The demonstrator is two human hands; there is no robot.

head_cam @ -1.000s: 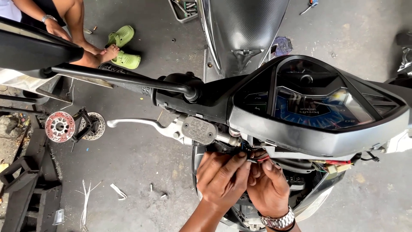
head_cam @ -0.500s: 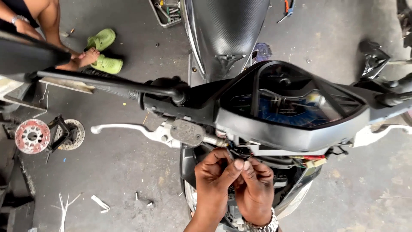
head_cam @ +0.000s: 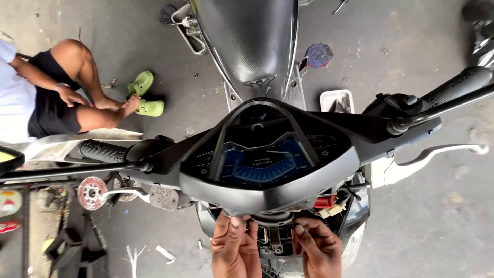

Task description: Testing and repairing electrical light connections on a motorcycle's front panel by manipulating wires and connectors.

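While looking straight down over the scooter's handlebar, you can see both hands tucked up under the front edge of the instrument cluster housing point(head_cam: 267, 198). Left hand point(head_cam: 234, 247) has its fingers together and pressed flat against the underside of that grey housing, thumb tip right on the lip. Right hand point(head_cam: 318, 246) sits just beside it, fingers curled in toward the exposed wiring and connectors point(head_cam: 329, 203) below the cluster; can't tell if it's actually pinching anything, that bit is hidden. The speedometer point(head_cam: 262, 167) with its blue face sits dead centre. Brake lever point(head_cam: 437, 154) sticks out on one side, another lever point(head_cam: 128, 194) on the other, black grips point(head_cam: 103, 151) at the ends. On the concrete floor point(head_cam: 154, 41) another person point(head_cam: 46, 103) squats near a pair of green sandals point(head_cam: 146, 95), well apart from the scooter. A small white tray point(head_cam: 337, 100) lies by the seat point(head_cam: 252, 36).
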